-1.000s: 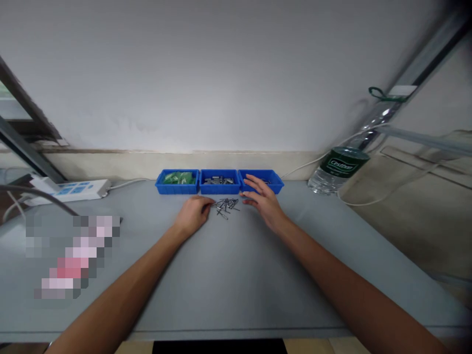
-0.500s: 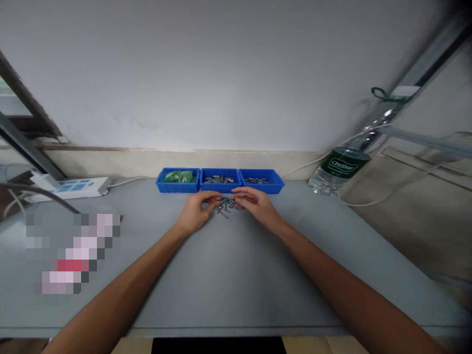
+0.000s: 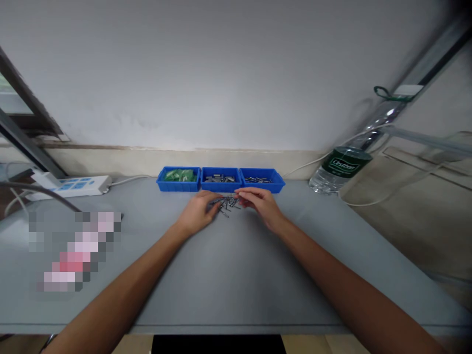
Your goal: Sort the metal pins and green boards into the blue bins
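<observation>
A small loose pile of thin metal pins lies on the grey table between my two hands. My left hand curves around the pile's left side, thumb and fingers apart, with some pins showing in the gap. At the right side of the pile, the fingertips of my right hand are pinched together; what they hold, if anything, is too small to make out. Just behind the pile stands a blue bin of short metal pieces. A blue bin of thin metal pins adjoins it on the right.
Left in the row is a blue bin holding green packets. A power strip and cable lie at the back left, with a pixelated pink object nearer. A large water bottle stands at the back right by a metal post.
My left thumb and fingers have parted, uncovering more of the pins. My right fingertips have drawn together and shifted slightly right. The view has moved a little.
</observation>
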A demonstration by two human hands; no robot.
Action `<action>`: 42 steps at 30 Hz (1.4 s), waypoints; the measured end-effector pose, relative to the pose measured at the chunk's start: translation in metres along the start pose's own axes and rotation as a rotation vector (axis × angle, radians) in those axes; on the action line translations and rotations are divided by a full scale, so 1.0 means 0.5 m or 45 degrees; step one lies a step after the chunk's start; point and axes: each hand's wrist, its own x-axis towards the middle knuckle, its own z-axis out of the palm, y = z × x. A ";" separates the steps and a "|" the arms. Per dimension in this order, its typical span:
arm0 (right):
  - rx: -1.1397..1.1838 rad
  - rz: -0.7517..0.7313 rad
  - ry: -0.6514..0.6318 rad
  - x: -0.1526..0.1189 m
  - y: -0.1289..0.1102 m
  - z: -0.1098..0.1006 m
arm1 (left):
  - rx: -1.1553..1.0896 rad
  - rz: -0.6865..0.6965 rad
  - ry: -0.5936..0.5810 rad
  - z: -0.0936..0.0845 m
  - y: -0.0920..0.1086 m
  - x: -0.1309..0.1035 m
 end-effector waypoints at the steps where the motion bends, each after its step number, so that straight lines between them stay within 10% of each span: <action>1: 0.016 -0.013 0.090 0.003 0.000 -0.004 | 0.067 0.051 -0.057 -0.001 -0.003 -0.001; 7: 0.136 0.005 0.370 0.013 -0.002 -0.021 | 0.259 0.192 -0.251 0.008 -0.019 -0.006; 21: 0.224 0.051 0.327 0.005 -0.015 -0.005 | 0.391 -0.041 -0.200 0.001 -0.031 -0.009; 33: 0.125 0.005 0.232 0.005 -0.008 -0.005 | 0.010 -0.140 0.019 0.008 -0.025 -0.004; 42: -0.195 -0.180 -0.142 -0.002 0.012 0.014 | -0.750 -0.421 0.242 0.019 0.003 0.014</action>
